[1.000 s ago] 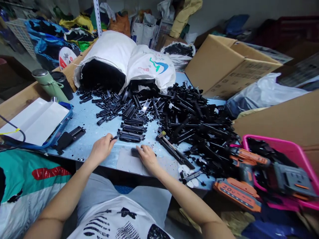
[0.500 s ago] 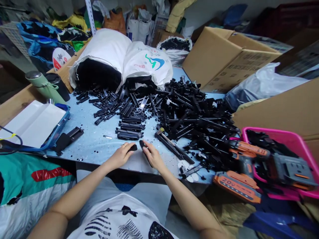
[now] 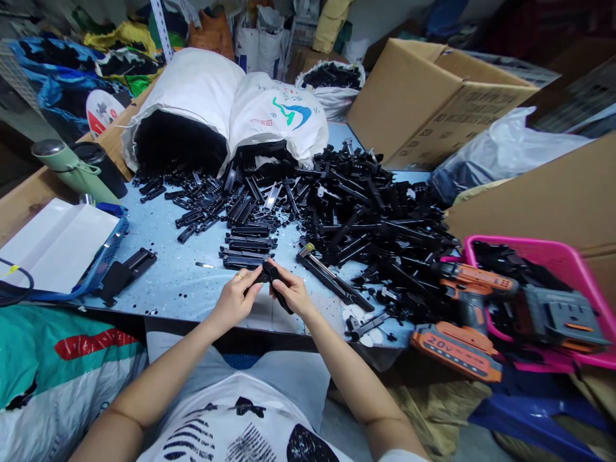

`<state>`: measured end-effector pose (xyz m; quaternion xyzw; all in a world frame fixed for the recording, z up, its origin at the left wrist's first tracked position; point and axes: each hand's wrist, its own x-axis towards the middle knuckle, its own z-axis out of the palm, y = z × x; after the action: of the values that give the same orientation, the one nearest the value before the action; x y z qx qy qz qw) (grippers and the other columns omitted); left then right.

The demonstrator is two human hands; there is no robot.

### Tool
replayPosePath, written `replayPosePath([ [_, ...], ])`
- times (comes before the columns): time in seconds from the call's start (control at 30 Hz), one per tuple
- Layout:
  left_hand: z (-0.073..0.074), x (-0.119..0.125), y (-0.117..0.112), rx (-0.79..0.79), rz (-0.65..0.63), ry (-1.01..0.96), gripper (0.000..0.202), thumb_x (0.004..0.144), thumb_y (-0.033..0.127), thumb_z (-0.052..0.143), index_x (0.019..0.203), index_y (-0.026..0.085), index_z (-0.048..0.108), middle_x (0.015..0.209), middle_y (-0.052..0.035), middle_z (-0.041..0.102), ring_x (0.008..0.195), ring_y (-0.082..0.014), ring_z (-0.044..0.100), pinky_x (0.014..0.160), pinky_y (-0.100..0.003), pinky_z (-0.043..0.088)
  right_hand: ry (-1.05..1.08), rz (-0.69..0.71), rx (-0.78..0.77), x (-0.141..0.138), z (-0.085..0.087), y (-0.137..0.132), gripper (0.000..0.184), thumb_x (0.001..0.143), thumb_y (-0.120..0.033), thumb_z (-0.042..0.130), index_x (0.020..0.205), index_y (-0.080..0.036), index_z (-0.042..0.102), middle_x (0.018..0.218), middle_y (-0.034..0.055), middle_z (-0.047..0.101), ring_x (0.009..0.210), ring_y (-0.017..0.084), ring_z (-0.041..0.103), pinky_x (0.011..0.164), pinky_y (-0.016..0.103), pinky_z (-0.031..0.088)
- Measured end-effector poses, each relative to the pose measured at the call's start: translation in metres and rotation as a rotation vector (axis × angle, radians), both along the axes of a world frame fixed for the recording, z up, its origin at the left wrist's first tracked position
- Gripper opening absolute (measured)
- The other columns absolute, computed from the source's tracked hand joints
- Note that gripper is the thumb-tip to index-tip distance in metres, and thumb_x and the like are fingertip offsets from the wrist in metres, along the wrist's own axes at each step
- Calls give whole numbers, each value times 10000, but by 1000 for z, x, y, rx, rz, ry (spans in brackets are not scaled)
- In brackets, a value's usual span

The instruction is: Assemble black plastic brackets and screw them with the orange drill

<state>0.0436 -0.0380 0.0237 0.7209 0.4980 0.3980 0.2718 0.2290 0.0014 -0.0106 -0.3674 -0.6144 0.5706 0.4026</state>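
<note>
My left hand (image 3: 237,296) pinches a small black plastic part (image 3: 262,276) between thumb and fingers. A longer black plastic piece (image 3: 282,300) is gripped in my right hand (image 3: 294,292). Both parts meet between my fingertips, above the near edge of the table; how they fit together is hidden by the fingers. Just beyond my hands lies a stack of black bar-shaped pieces (image 3: 248,244), set side by side. To the right of my hands rests a long black bar with a metal rod (image 3: 332,276).
A large heap of black parts (image 3: 366,212) spreads over the right of the table. White sacks (image 3: 192,83) spill smaller pieces at the back. An orange cordless drill (image 3: 457,346) sits by a pink basket (image 3: 568,247). A blue tray (image 3: 120,231) and green bottle (image 3: 72,170) stand left.
My hands have come together, bringing the two black parts from apart into contact. The camera view has shifted slightly.
</note>
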Motion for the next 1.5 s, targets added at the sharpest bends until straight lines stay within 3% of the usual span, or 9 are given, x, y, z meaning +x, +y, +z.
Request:
replayPosePath([
  [0.23, 1, 1, -9, 77, 8, 94, 385, 946, 286, 389, 1297, 188, 513, 947, -85, 589, 886, -165, 592, 811, -299, 500, -325, 68, 546, 12, 24, 0, 534, 868, -382, 566, 1367, -234, 447, 868, 40, 588, 786, 145, 542, 744, 304, 486],
  [0.4, 2, 19, -8, 242, 219, -28, 384, 956, 253, 367, 1309, 178, 497, 975, -102, 590, 873, -154, 584, 775, -282, 497, -257, -120, 528, -12, 25, -17, 540, 904, -424, 488, 1398, -226, 402, 959, 70, 597, 804, 156, 568, 736, 303, 493],
  [0.6, -7, 19, 3, 169, 229, -56, 384, 958, 323, 343, 1247, 175, 549, 999, -118, 624, 898, -178, 602, 805, -320, 502, -316, -154, 424, -29, 10, -22, 565, 918, -470, 429, 1432, -254, 337, 1064, 78, 596, 839, 162, 595, 765, 308, 506],
  [0.73, -28, 16, -8, -80, 418, -15, 445, 963, 338, 292, 1354, 162, 411, 1082, -141, 601, 924, -207, 621, 795, -372, 518, -646, 52, 447, -19, 13, 26, 459, 947, -465, 351, 1368, -304, 436, 1129, 49, 603, 978, 178, 577, 826, 307, 483],
  [0.8, -33, 14, -14, -103, 388, 151, 469, 943, 287, 345, 1398, 173, 341, 1173, -164, 562, 1040, -248, 588, 859, -431, 493, -848, -21, 491, -10, 19, 71, 436, 942, -468, 362, 1313, -289, 504, 1137, 59, 602, 1035, 205, 543, 852, 321, 464],
  [0.93, -27, 11, -8, 72, -140, 601, 528, 848, 82, 425, 1341, 269, 435, 1329, -117, 483, 1293, -291, 378, 1069, -580, 229, -1155, -411, 492, -4, 26, 176, 513, 931, -372, 402, 1393, -149, 379, 1172, 171, 555, 1119, 281, 443, 873, 376, 431],
  [1.07, -23, 16, 13, 44, -457, 851, 471, 855, 44, 388, 1276, 222, 503, 1024, -82, 624, 1067, -223, 544, 1042, -503, 296, -1271, -572, 231, -11, 23, 241, 535, 908, -161, 388, 1425, -117, 259, 1209, 220, 503, 1134, 295, 447, 875, 431, 415],
  [1.23, -26, 17, 16, 0, -312, 921, 438, 853, 50, 406, 1266, 160, 500, 939, -115, 609, 899, -225, 571, 800, -357, 443, -1211, -606, 67, -3, 11, 251, 336, 911, -160, 334, 1187, -32, 476, 1130, 249, 521, 1022, 286, 559, 850, 412, 433],
  [1.5, -34, 20, 4, -6, -238, 971, 502, 811, 13, 397, 1287, 148, 482, 940, -121, 613, 862, -222, 578, 738, -339, 450, -989, -587, 30, -24, 9, 240, 452, 889, -293, 469, 1282, -107, 347, 1198, 208, 524, 1106, 283, 525, 928, 399, 390],
])
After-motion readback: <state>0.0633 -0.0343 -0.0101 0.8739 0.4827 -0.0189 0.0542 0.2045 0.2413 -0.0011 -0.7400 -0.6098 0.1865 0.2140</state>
